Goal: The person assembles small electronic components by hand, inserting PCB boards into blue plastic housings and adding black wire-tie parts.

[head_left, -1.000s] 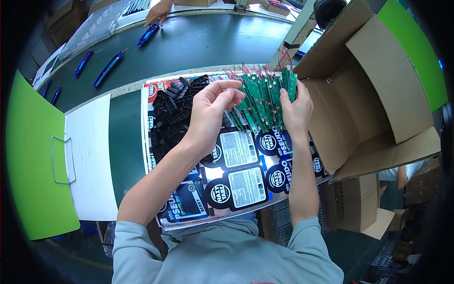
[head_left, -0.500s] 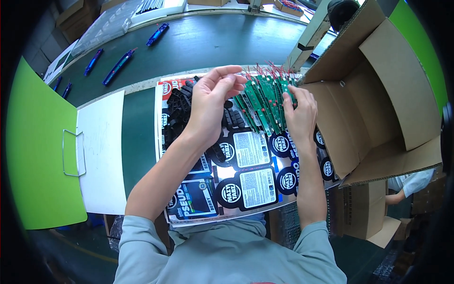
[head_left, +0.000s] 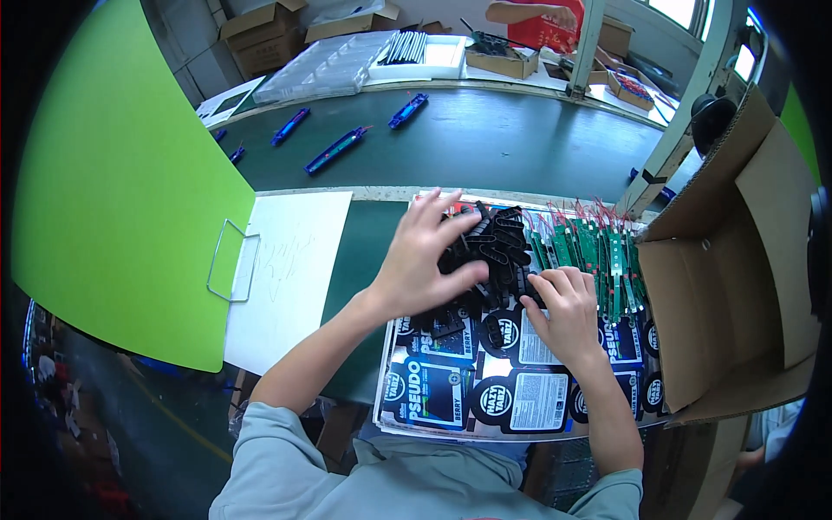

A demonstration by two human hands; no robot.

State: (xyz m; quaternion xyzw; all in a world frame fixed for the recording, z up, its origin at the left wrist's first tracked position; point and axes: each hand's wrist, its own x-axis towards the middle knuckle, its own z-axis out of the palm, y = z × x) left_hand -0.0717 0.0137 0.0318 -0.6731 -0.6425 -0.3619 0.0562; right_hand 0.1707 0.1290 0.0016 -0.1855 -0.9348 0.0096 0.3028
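Note:
My left hand [head_left: 423, 260] is over a heap of black plastic parts [head_left: 498, 238], its fingers spread and holding nothing I can see. At the right side of that heap, my right hand [head_left: 565, 314] has its fingers bent and its thumb apart from them. Its fingertips are against the black parts, and nothing shows held between them. Just beyond the right hand lies a bundle of narrow green circuit boards [head_left: 598, 251], with thin red wires at their far ends. Heap and bundle both rest on printed sheets [head_left: 485, 407] in front of me.
An open cardboard box [head_left: 715, 303] stands at the right, beside the boards. On the left are a white board with a wire handle [head_left: 290, 277] and a green panel [head_left: 130, 191]. Several blue casings [head_left: 336, 150] lie on the green conveyor [head_left: 485, 130]. Across it, another person's arm [head_left: 529, 12] shows.
The view has turned left. My left hand has opened and spread over the black parts. My right hand has left the circuit boards and come to the right side of the black heap.

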